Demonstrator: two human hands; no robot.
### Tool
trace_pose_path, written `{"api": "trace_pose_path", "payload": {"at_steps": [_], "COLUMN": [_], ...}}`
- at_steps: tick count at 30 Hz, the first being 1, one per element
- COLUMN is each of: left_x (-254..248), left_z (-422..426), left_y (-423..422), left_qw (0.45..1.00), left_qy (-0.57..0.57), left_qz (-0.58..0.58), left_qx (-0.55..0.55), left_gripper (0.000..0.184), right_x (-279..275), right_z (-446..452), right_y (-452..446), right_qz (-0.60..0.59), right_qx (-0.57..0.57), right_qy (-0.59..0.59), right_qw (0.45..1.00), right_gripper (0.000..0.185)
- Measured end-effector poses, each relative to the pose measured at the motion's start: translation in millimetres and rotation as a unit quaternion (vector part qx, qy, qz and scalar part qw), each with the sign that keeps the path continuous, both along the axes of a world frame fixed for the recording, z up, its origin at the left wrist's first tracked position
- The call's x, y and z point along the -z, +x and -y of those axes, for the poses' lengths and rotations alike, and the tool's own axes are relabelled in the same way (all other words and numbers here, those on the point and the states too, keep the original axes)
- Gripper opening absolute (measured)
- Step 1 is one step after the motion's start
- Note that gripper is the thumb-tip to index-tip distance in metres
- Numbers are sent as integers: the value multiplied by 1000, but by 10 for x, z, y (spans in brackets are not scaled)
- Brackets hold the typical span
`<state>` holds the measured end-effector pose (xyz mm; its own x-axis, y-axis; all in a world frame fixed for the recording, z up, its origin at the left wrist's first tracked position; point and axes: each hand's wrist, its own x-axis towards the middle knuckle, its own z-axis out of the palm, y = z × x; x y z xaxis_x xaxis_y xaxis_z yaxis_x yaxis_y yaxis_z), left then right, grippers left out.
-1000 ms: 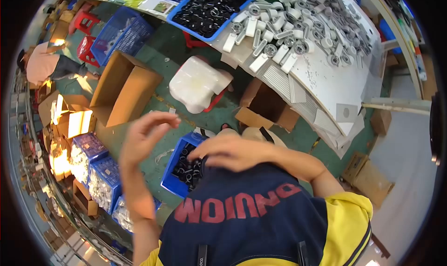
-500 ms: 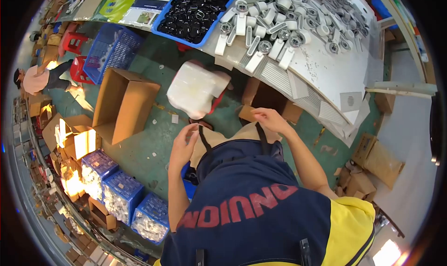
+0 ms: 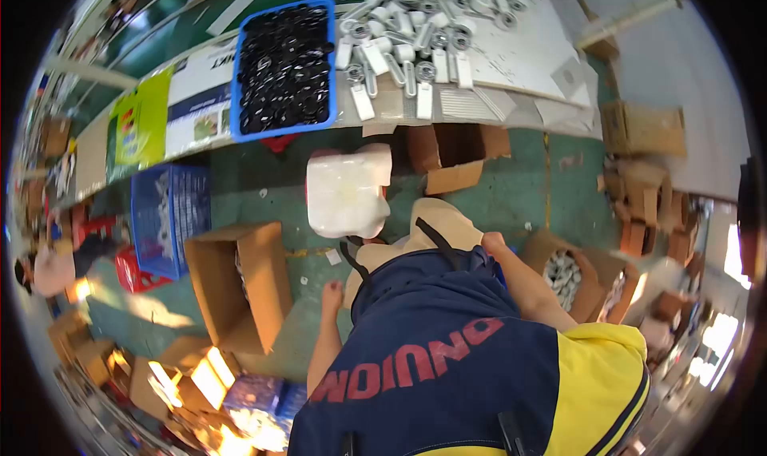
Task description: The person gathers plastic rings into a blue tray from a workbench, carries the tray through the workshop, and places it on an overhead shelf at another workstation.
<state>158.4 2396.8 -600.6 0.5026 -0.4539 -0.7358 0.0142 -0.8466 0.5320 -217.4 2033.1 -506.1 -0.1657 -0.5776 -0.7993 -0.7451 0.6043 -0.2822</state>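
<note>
My left hand (image 3: pixel 332 293) hangs beside my left thigh, over the green floor, with its fingers curled in. My right hand (image 3: pixel 493 242) is low at my right hip, beside the beige trouser leg, also curled. Nothing shows in either hand, though part of the right one's fingers is hidden. In front of my legs stands a stool with a white, plastic-looking cover (image 3: pixel 345 194). Beyond it, a blue tray (image 3: pixel 332 97) full of black glossy parts (image 3: pixel 284 65) rests on the workbench, next to a heap of white and grey plastic parts (image 3: pixel 423 41).
An open cardboard box (image 3: pixel 272 288) stands left of me, another box (image 3: pixel 455 156) under the bench. A blue crate (image 3: pixel 172 216) is at the left. Behind my right side is a box holding white parts (image 3: pixel 563 279). A person (image 3: pixel 60 264) is at far left.
My view has turned, so the bench now lies straight across ahead. Both hands have dropped from in front of my thighs to my sides, and their fingers have curled.
</note>
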Motion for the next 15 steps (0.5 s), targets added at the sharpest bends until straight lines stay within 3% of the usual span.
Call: {"api": "trace_pose_path", "payload": {"at_steps": [1,2,3,4,6,8,9,10,12,13,14,15], "left_x": [337,855,1021,880,-1,176,-56,-310,-1105,-1320,-806,-790], "left_z": [-302,-667,-827,-852,-606,-590,-356,-163,229,373,-27,1], "left_y": [24,52,101,196,461,746,774,776,736,740,734,733], "left_qw": [998,973,914,944,984,934,963,946,956,962,972,974], "left_qy": [36,78,83,92,90,58,62,63,47,30,-22,-18], "left_qz": [-48,-43,-22,-50,-92,-73,-200,-318,-288,-261,-169,-164], "left_qx": [16,212,396,311,124,345,167,-21,25,71,161,154], "left_gripper": [29,26,23,21,18,19,21,23,25,27,31,31], "right_x": [-10,63,243,411,487,301,338,326,183,75,-138,-373], "right_z": [-193,-353,-477,-551,-677,-748,-726,-678,-540,-441,-282,-134], "right_y": [64,42,-33,-74,5,202,241,311,511,611,810,1006], "right_qz": [19,17,53,93,121,202,164,168,71,85,96,106], "right_qx": [-15,3,-16,-40,-82,46,-20,-19,-168,-168,-120,-73], "right_qy": [-42,-44,-91,-138,-175,-110,-133,-132,-159,-165,-169,-171], "right_qw": [999,999,994,985,974,972,977,977,970,968,974,977], "right_gripper": [16,16,18,20,26,28,29,29,27,29,31,33]}}
